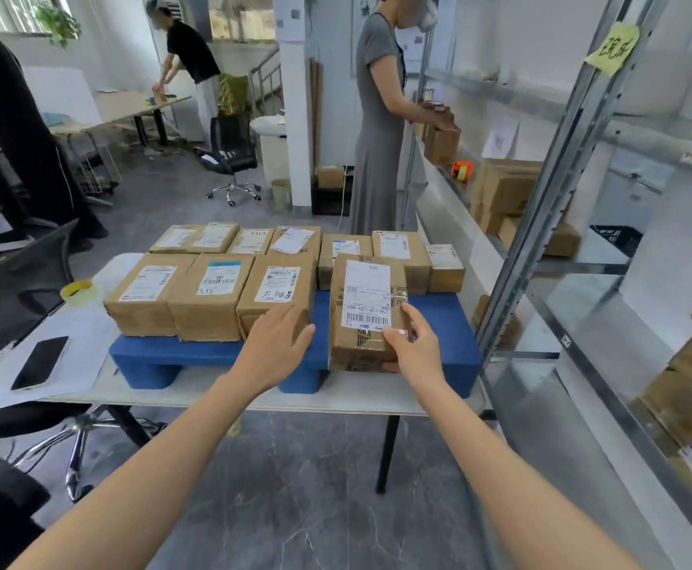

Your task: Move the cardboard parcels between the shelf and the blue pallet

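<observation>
A blue pallet [447,322] lies on a white table and carries several taped cardboard parcels with white labels. My right hand [412,343] grips the near right corner of a tall parcel [367,312] that stands at the pallet's front edge, label facing up. My left hand [276,341] hovers open, fingers spread, over the near end of the neighbouring parcel [276,288]; whether it touches is unclear. A metal shelf [550,199] with more parcels stands to the right.
A phone [40,362] and sheets of paper lie on the table's left part, with a yellow tape roll [76,290] behind them. A person in a grey dress [377,129] handles parcels at the shelf. Office chairs stand at left. Grey floor lies below.
</observation>
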